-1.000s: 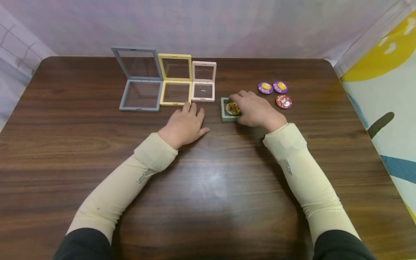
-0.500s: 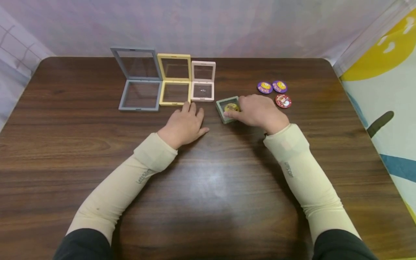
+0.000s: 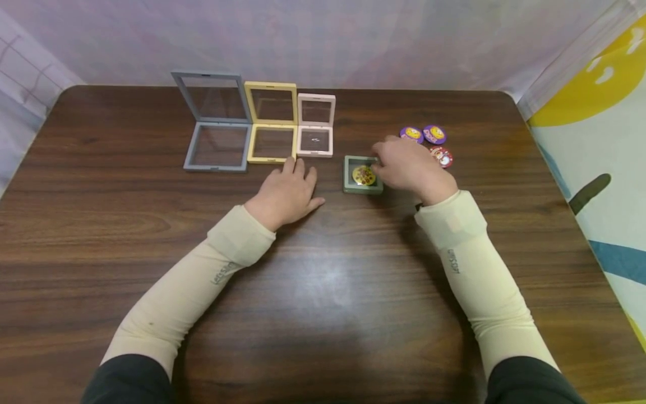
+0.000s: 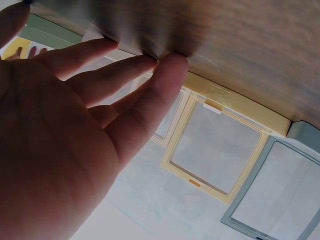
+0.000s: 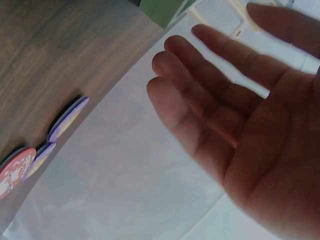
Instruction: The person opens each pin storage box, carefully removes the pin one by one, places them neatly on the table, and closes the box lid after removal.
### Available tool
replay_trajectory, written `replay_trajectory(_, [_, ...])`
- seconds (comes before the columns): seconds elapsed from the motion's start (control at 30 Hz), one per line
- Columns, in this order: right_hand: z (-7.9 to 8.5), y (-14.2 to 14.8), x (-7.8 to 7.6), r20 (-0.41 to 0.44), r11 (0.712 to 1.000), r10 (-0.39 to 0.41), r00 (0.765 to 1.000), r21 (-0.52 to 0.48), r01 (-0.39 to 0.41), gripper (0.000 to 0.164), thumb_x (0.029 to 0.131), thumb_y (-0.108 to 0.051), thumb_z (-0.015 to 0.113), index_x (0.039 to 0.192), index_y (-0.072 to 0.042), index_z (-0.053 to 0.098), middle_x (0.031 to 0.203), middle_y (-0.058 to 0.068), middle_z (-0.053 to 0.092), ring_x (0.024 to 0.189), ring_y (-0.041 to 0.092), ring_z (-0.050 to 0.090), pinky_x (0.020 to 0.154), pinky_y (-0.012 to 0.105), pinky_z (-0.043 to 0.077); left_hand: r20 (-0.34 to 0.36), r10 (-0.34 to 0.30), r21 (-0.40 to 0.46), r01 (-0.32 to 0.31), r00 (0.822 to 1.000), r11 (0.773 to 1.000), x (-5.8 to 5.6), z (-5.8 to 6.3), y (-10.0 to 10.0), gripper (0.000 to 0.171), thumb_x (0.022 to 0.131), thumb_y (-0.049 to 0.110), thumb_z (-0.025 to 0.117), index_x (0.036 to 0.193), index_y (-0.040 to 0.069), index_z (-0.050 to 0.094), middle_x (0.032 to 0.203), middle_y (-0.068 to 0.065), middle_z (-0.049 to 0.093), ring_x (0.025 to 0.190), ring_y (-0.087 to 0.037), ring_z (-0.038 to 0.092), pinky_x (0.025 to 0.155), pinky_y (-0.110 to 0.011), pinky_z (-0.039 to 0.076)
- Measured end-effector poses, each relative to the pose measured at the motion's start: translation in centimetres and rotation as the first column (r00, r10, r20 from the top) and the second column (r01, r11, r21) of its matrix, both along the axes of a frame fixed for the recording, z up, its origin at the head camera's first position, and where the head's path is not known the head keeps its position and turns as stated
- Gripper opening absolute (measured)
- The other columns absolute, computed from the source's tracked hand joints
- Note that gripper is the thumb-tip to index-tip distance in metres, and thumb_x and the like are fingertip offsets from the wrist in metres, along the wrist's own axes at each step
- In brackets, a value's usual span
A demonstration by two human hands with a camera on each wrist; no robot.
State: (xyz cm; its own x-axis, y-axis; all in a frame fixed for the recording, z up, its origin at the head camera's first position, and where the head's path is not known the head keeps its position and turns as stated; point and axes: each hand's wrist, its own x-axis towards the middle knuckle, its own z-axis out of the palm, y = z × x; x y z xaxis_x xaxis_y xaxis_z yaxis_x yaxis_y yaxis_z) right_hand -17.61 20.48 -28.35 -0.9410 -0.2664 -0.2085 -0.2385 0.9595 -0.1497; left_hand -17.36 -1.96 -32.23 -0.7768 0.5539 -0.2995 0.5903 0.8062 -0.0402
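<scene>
A small green display case (image 3: 348, 175) lies closed on the table, with a yellow round badge (image 3: 364, 175) showing through its clear lid. My right hand (image 3: 411, 165) hovers just right of the case, fingers loosely bent and holding nothing; the right wrist view shows its bare palm (image 5: 275, 150). My left hand (image 3: 286, 196) rests on the table with spread fingers, fingertips right at the front edge of the yellow frame (image 3: 270, 160). In the left wrist view, that yellow frame (image 4: 220, 197) stands behind the fingers.
Left of the green case stand three hinged frames with lids raised: blue-grey (image 3: 189, 148), yellow, and pale pink (image 3: 315, 154). Two purple badges (image 3: 435, 134) and a red badge (image 3: 442, 157) lie behind the right hand, partly covered by it. A curtain (image 3: 373, 45) hangs behind the table.
My right hand has turned the green case slightly, let go of it and drawn off to the right. The case now sits squarer to the table. My left hand has stayed put.
</scene>
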Motion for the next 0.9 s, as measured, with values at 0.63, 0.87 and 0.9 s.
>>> replay_trajectory(0.63, [-1.6, -1.6, 0.0, 0.042, 0.984, 0.174, 0.984, 0.017, -0.175, 0.071, 0.079, -0.019, 0.074, 0.14, -0.003, 0.041, 0.137, 0.025, 0.046, 0.122, 0.043, 0.049, 0.1, 0.057, 0.042, -0.012, -0.012, 0.002, 0.012, 1.0, 1.0, 0.1, 0.0, 0.0, 0.073, 0.098, 0.052, 0.038, 0.147, -0.001, 0.025, 0.152, -0.032, 0.022, 0.142, -0.045, 0.019, 0.108, -0.055, 0.038])
replay_trajectory(0.87, [-1.2, -1.6, 0.2, 0.036, 0.983, 0.182, 0.983, 0.025, -0.182, 0.071, 0.079, -0.023, 0.074, 0.14, -0.006, 0.041, 0.134, 0.022, 0.05, 0.119, 0.04, 0.051, 0.098, 0.056, 0.044, -0.009, -0.008, 0.005, 0.008, 1.0, 1.0, 0.0, 0.0, 0.0, 0.073, 0.098, 0.051, 0.039, 0.147, -0.001, 0.026, 0.152, -0.032, 0.021, 0.142, -0.045, 0.018, 0.108, -0.056, 0.037])
replay_trajectory(0.9, [-1.0, -1.7, 0.3, 0.041, 0.983, 0.18, 0.983, 0.022, -0.181, 0.071, 0.08, -0.024, 0.074, 0.141, -0.006, 0.04, 0.135, 0.021, 0.049, 0.12, 0.04, 0.05, 0.099, 0.056, 0.044, -0.009, -0.007, 0.005, 0.007, 1.0, 1.0, 0.0, 0.0, 0.0, 0.073, 0.098, 0.051, 0.039, 0.147, -0.001, 0.026, 0.152, -0.032, 0.022, 0.142, -0.045, 0.018, 0.108, -0.056, 0.037])
